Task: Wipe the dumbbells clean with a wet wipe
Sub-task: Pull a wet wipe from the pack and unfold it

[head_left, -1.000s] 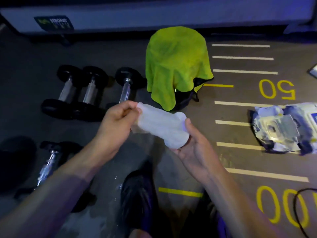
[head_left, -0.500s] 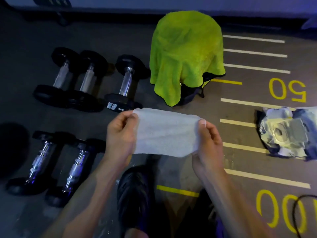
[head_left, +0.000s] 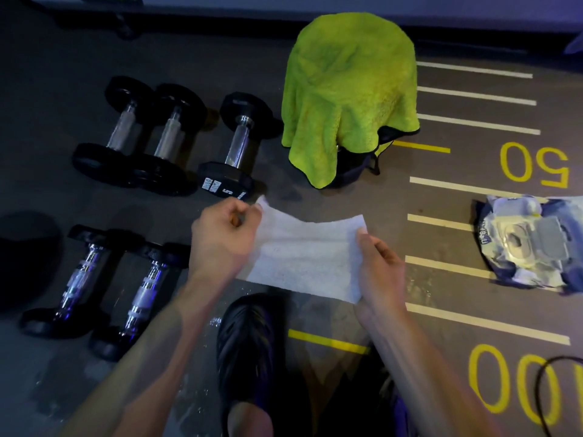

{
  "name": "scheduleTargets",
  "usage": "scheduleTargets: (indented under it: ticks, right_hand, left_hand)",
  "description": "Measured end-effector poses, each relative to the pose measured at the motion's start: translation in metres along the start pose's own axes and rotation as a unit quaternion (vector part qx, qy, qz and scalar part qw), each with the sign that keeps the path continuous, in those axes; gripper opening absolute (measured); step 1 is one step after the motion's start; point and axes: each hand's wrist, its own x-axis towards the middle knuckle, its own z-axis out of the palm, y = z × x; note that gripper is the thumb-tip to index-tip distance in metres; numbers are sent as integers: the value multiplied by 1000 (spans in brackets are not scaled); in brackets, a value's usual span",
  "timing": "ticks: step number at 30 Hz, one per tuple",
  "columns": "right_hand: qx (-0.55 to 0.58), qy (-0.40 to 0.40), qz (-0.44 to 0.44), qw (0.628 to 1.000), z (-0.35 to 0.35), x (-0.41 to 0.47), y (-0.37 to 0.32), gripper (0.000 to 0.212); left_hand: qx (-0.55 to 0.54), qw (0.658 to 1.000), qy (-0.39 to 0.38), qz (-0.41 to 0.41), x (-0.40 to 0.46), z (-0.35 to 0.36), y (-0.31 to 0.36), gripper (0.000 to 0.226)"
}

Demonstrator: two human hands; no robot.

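I hold the wipe (head_left: 304, 257) spread flat between both hands above the floor (head_left: 315, 197), in front of my shoe (head_left: 249, 348). My left hand (head_left: 222, 241) pinches its upper left corner, grip clamped there, fingers curled so that I cannot make out which ones meet the sheet. My right hand (head_left: 380, 272) grips the right edge, thumb on top and the other fingers hidden behind the wipe. The lower left corner of the wipe is covered by my left wrist. Five dumbbells lie on the floor to the left, none touched: a far row of three (head_left: 176, 137) and a near pair (head_left: 107, 285). In the far row the two left ones lie close together, their dark ends hard to separate; the third shows white print on its near end, partly blurred. The near pair's ends fade into shadow. A green towel (head_left: 350, 93) drapes over something dark that I cannot identify. The wipes pack (head_left: 533, 244) lies on the floor at the right, cut off by the frame edge. A black cable (head_left: 541, 392) loops in at the lower right corner, mostly out of view.
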Motion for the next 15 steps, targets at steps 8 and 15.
scheduleTargets:
  ticks: [8, 15]
  right_hand:
    - [-23, -22, -15, 999, -1, -6, 4, 30]
    - [-110, -106, -153, 976, 26, -25, -9, 27]
  left_hand:
    - [20, 996, -9, 90, -16, 5, 8, 27]
    - [100, 961, -73, 248, -45, 24, 44, 17]
